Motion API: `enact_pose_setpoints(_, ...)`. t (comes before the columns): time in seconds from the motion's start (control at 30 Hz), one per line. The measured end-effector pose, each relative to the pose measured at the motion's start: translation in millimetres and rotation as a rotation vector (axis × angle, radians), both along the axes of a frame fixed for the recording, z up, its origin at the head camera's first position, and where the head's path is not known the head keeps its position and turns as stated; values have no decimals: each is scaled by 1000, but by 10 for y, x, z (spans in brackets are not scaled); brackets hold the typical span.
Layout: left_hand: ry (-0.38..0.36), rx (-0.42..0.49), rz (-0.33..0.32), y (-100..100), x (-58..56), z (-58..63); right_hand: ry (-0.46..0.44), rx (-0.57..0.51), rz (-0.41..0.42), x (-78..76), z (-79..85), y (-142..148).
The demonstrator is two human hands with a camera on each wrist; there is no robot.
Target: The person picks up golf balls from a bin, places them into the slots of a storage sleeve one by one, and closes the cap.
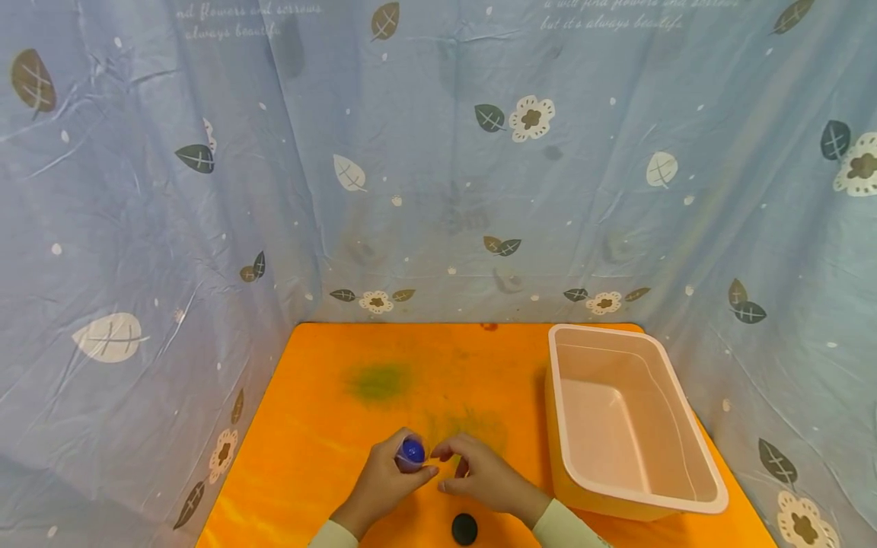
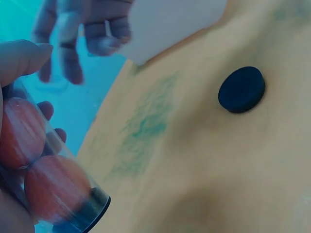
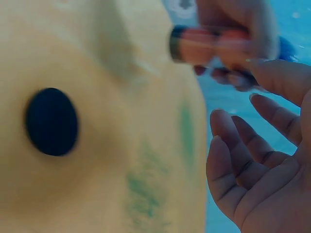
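My left hand [image 1: 381, 478] grips a clear plastic tube [image 2: 57, 143] that holds balls. At the tube's open top a blue ball [image 1: 412, 452] shows in the head view. Lower down, two reddish balls [image 2: 57, 188] are stacked in the left wrist view, above a black end cap [image 2: 100, 206]. My right hand [image 1: 483, 476] is just right of the tube's top, fingers loosely bent and palm empty in the right wrist view [image 3: 267, 179]. A round black cap [image 1: 464, 529] lies loose on the table in front of me, below both hands.
A pale pink plastic bin [image 1: 558, 426] stands on the right side of the orange table [image 1: 308, 426], its inside bare. Greenish stains mark the tabletop. A blue leaf-and-flower curtain [image 1: 425, 152] hangs round the back and both sides.
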State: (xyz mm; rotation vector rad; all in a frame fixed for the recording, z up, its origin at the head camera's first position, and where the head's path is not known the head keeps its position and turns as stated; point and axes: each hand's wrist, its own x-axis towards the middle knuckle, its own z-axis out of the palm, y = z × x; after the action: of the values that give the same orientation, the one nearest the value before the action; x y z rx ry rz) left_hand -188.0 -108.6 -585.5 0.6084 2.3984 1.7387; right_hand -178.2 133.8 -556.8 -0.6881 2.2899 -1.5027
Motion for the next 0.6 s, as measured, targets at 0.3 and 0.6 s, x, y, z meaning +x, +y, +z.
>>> enact_pose_setpoints(0.3,-40,33,-3,-44,21,22,-31,225,80,90,-332,-139)
enact_pose_setpoints(0.6,-50,21,3,-50,29,26,51,458,153,208,-566,-214)
